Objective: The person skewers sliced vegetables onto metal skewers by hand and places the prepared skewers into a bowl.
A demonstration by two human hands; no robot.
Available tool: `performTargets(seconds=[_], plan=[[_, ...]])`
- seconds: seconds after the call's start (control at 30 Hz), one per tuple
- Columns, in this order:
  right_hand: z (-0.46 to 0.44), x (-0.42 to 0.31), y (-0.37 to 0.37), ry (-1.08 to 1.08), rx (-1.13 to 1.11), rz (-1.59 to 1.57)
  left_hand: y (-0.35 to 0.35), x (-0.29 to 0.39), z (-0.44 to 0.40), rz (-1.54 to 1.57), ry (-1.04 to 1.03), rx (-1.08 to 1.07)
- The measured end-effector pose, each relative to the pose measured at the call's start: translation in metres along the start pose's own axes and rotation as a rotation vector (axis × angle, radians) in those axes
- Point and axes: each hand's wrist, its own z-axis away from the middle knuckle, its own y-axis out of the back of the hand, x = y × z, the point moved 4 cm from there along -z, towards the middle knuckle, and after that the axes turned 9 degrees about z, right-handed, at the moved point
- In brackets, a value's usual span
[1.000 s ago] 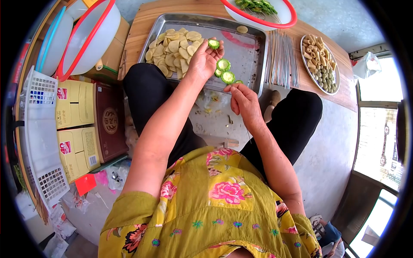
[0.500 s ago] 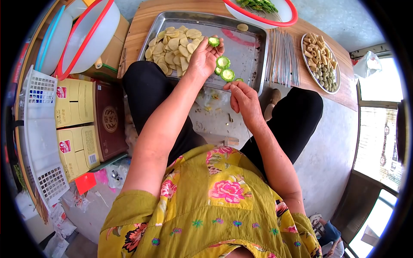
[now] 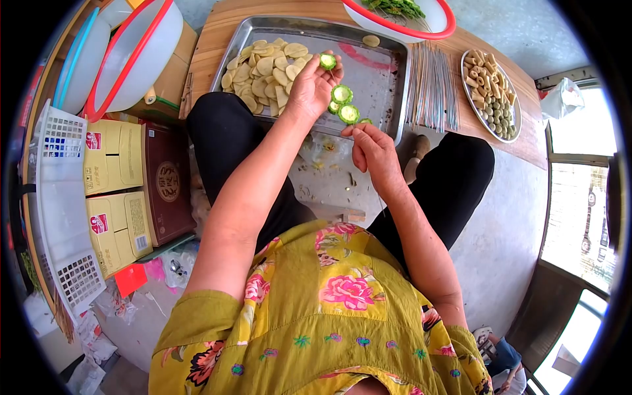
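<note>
Left hand (image 3: 312,91) with fingers curled around one green slice (image 3: 328,62) above the tray (image 3: 375,85); right hand (image 3: 376,150) pinched closed just beside other slices (image 3: 349,114), what it grips unclear.

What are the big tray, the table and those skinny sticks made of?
The tray looks like smooth metal, perhaps steel: it's silvery grey with a shiny rim. The table seems to be smooth wood, because brown grain lines show, though a wood-look covering is possible. The sticks are probably metal too: they're thin, straight and greyish, with bright glints.
</note>
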Motion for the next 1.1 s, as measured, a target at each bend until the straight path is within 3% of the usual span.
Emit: performTargets(seconds=[0.4,0.77,1.1], plan=[[0.000,0.001,0.001,-0.009,-0.033,-0.095,-0.004,-0.002,0.001,-0.046,-0.012,-0.023],[-0.002,0.002,-0.004,0.008,-0.024,-0.053,0.001,-0.001,0.002,0.148,-0.043,0.081],[-0.002,0.002,-0.007,0.001,-0.032,-0.024,0.009,-0.002,-0.006,0.183,-0.007,0.010]])
